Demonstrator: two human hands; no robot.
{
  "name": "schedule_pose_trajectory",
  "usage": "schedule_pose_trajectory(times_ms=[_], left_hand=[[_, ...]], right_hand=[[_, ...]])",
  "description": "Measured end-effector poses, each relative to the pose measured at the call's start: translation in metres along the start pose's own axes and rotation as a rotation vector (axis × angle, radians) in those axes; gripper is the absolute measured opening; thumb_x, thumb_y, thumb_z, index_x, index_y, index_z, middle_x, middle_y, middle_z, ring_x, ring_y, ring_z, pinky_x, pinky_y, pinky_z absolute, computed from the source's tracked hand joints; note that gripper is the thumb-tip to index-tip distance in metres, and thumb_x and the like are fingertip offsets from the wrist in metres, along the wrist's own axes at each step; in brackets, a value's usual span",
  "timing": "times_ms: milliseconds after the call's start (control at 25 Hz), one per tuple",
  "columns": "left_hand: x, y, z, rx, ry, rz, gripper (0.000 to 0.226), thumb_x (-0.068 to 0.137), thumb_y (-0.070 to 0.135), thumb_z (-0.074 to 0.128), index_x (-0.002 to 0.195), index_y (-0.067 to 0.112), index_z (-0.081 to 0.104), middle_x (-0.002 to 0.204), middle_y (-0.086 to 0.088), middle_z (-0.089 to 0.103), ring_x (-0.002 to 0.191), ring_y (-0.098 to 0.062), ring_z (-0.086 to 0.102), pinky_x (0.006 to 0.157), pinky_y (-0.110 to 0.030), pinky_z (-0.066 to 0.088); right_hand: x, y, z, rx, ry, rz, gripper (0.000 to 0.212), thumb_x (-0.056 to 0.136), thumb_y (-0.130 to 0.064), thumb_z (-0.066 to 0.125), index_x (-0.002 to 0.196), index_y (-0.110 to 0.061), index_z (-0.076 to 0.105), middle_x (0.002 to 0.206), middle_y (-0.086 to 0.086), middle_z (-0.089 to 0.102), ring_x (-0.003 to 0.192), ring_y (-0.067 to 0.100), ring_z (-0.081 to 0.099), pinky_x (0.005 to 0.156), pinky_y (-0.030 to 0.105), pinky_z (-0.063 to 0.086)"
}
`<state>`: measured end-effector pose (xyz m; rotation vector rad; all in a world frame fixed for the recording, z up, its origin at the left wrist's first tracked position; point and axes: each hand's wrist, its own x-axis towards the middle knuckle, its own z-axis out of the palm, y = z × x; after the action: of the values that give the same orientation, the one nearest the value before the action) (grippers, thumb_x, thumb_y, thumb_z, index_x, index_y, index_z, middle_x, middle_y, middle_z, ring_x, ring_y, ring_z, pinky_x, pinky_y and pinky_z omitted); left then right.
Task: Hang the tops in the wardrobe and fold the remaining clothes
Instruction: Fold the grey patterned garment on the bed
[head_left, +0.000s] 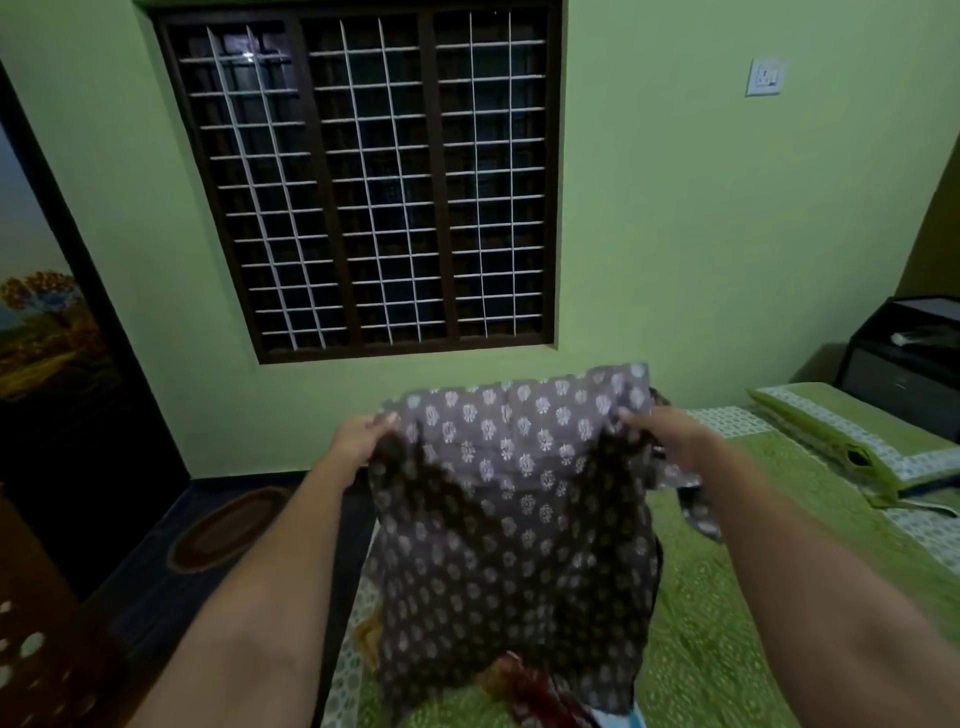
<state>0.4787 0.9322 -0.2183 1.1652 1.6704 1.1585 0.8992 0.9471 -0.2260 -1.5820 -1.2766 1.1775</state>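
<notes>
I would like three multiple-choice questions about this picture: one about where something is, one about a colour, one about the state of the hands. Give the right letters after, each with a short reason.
1. Where is the pillow?
A. On the bed, at the right
B. On the floor by the rug
C. On the window sill

2. What colour is the wall around the window?
A. White
B. Light green
C. Blue

3. How is the printed top held?
A. By the left hand alone
B. It lies flat on the bed, untouched
C. By both hands, lifted up

Answers:
1. A: the pillow lies on the bed at the right side.
2. B: the wall around the window is light green.
3. C: the left hand and the right hand each grip an upper edge of the printed top, which hangs above the bed.
</notes>
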Motion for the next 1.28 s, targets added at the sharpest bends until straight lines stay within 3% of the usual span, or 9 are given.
schedule_pose_trajectory(times_ms=[320,440,560,680,800,960,1040,1160,1280], left_hand=[[0.013,-0.022,0.008,0.405,0.303,0.212,0.035,0.102,0.033,0.037,0.083,0.010,0.055,0.079,-0.004,0.055,0.081,-0.024,0.054,0.067,-0.032,0.035],[0.020,-0.030,0.010,0.583,0.338,0.182,0.035,0.101,0.035,0.041,0.081,0.010,0.055,0.085,-0.010,0.061,0.078,-0.023,0.055,0.068,-0.032,0.042],[0.031,-0.033,0.001,0.508,0.220,0.058,0.031,0.095,0.034,0.056,0.082,0.006,0.062,0.094,-0.017,0.063,0.091,-0.030,0.059,0.077,-0.034,0.043],[0.034,-0.037,-0.004,0.207,-0.005,-0.112,0.028,0.092,0.032,0.060,0.091,0.005,0.066,0.113,-0.016,0.061,0.106,-0.031,0.055,0.090,-0.036,0.043],[0.026,-0.032,-0.011,0.123,-0.254,-0.314,0.035,0.081,0.028,0.071,0.104,0.003,0.065,0.107,-0.013,0.063,0.095,-0.025,0.059,0.075,-0.029,0.049],[0.035,-0.039,-0.019,0.407,-0.507,-0.345,0.053,0.058,0.016,0.087,0.107,0.009,0.067,0.121,-0.013,0.060,0.118,-0.030,0.049,0.104,-0.039,0.039],[0.032,-0.038,-0.016,0.498,-0.437,-0.267,0.040,0.067,0.007,0.081,0.105,0.005,0.069,0.119,-0.016,0.063,0.115,-0.032,0.053,0.104,-0.039,0.041],[0.022,-0.029,-0.011,0.568,-0.271,-0.076,0.026,0.082,0.015,0.072,0.103,0.000,0.069,0.100,-0.013,0.067,0.090,-0.024,0.059,0.074,-0.027,0.046],[0.022,-0.014,-0.014,0.495,-0.090,0.103,0.027,0.086,0.028,0.067,0.099,0.004,0.070,0.088,-0.005,0.066,0.086,-0.021,0.060,0.070,-0.023,0.043]], right_hand=[[0.018,0.004,0.020,-0.416,0.322,-0.097,0.046,0.097,-0.041,0.049,0.122,-0.005,0.063,0.122,0.021,0.062,0.113,0.036,0.056,0.091,0.036,0.042],[0.025,0.009,0.028,-0.545,0.364,-0.070,0.041,0.094,-0.042,0.054,0.099,-0.004,0.068,0.104,0.023,0.066,0.098,0.034,0.060,0.078,0.034,0.041],[0.034,0.019,0.025,-0.429,0.372,-0.001,0.038,0.088,-0.038,0.064,0.069,-0.006,0.056,0.076,0.017,0.061,0.079,0.028,0.057,0.072,0.032,0.039],[0.046,0.038,0.021,-0.120,0.264,0.066,0.029,0.093,-0.030,0.059,0.071,-0.013,0.052,0.075,0.015,0.056,0.070,0.023,0.052,0.069,0.034,0.043],[0.030,0.041,0.020,0.095,0.001,0.235,0.026,0.097,-0.029,0.054,0.083,-0.008,0.061,0.083,0.012,0.064,0.071,0.020,0.058,0.057,0.026,0.049],[0.023,0.048,0.015,-0.147,-0.262,0.228,0.026,0.071,-0.009,0.078,0.091,0.003,0.067,0.095,0.015,0.070,0.097,0.030,0.064,0.086,0.036,0.053],[0.030,0.056,0.014,-0.345,-0.167,0.158,0.028,0.068,-0.011,0.081,0.092,0.000,0.072,0.095,0.014,0.071,0.099,0.031,0.063,0.096,0.042,0.049],[0.032,0.051,0.011,-0.610,0.001,0.002,0.031,0.080,-0.026,0.075,0.097,0.000,0.071,0.090,0.013,0.068,0.089,0.028,0.062,0.079,0.032,0.049],[0.028,0.028,0.001,-0.485,0.251,-0.179,0.024,0.079,-0.029,0.076,0.080,-0.005,0.069,0.076,0.009,0.065,0.078,0.025,0.060,0.066,0.031,0.041]])
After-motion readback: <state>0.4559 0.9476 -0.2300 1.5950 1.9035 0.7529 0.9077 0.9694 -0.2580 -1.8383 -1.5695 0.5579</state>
